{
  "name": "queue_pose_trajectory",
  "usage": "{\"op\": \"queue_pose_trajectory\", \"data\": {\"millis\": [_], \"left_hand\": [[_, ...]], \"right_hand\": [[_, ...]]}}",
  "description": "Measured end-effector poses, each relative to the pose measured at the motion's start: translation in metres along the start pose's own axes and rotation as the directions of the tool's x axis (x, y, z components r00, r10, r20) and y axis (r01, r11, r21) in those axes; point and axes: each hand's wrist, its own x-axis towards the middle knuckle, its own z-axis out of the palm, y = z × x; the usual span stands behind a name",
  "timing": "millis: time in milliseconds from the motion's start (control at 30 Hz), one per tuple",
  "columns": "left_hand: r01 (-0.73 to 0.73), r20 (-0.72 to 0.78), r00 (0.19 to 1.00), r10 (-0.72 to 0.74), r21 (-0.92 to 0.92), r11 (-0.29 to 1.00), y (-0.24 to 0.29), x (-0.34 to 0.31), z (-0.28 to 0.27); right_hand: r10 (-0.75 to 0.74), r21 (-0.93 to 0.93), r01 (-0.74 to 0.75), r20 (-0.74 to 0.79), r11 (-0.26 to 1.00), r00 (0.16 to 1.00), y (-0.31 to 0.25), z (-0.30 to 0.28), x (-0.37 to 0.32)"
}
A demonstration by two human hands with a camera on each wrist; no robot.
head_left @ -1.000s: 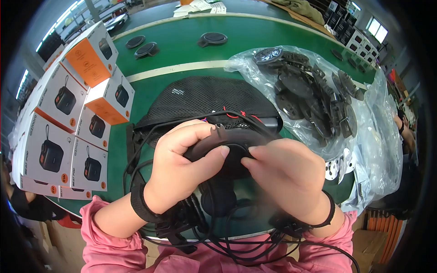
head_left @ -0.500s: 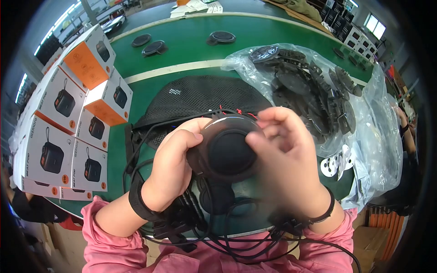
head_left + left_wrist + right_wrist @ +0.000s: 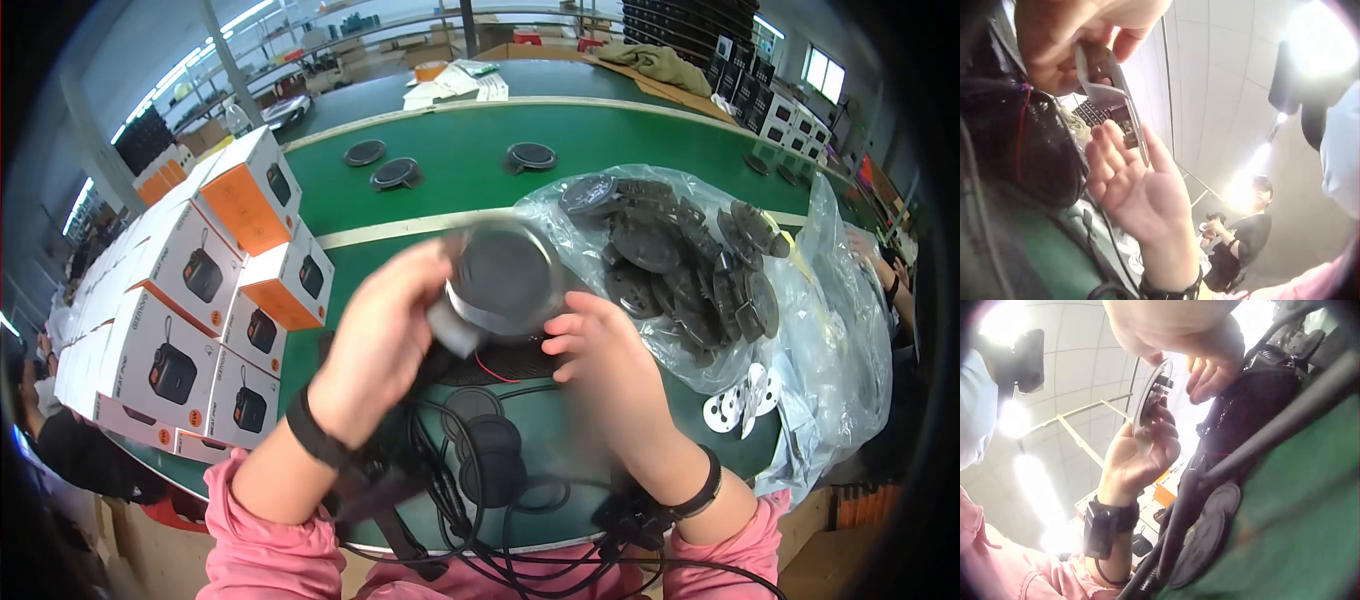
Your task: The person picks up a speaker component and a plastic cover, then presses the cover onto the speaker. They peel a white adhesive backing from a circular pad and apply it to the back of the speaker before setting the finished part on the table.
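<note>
Pinching the round black part (image 3: pixel 505 275) above the tabletop (image 3: pixel 350 270), my left hand (image 3: pixel 380 335) likely leaves one edge free for my right hand (image 3: pixel 615 370) — fingers loosely bent beside it, contact unclear. Black pieces (image 3: pixel 680 265) lie amid clear plastic (image 3: pixel 830 350), presumably for easy reach.

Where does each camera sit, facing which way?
Head: on the head, facing forward and down at the round part; left hand, right hand, pink sleeves show.
Left wrist: worn there, facing past the left hand to right hand, pink sleeve, ceiling.
Right wrist: worn there, facing past the right hand to left hand, pink sleeve, ceiling.
Wrist views share the part, roughly edge-on.
</note>
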Motion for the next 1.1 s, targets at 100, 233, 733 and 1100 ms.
{"op": "queue_pose_trajectory", "data": {"millis": [100,233,733,1100], "left_hand": [[-0.021,-0.013,1.000,0.020,-0.116,0.993,0.018,0.052,-0.027],[0.125,-0.336,0.930,-0.150,-0.096,0.988,0.028,0.117,-0.076],[-0.019,-0.304,0.941,0.145,0.381,0.924,0.026,0.146,-0.115],[-0.510,0.561,0.823,0.089,0.660,0.553,-0.017,-0.042,0.045]], "right_hand": [[0.027,-0.040,-0.026,0.029,0.999,0.999,0.000,-0.001,-0.001],[0.043,-0.061,-0.039,0.058,0.997,0.997,0.006,-0.001,-0.002],[0.026,-0.012,-0.025,0.165,1.000,0.986,0.001,0.000,-0.006],[-0.555,-0.970,0.227,0.140,0.091,0.820,-0.031,-0.068,0.039]]}}
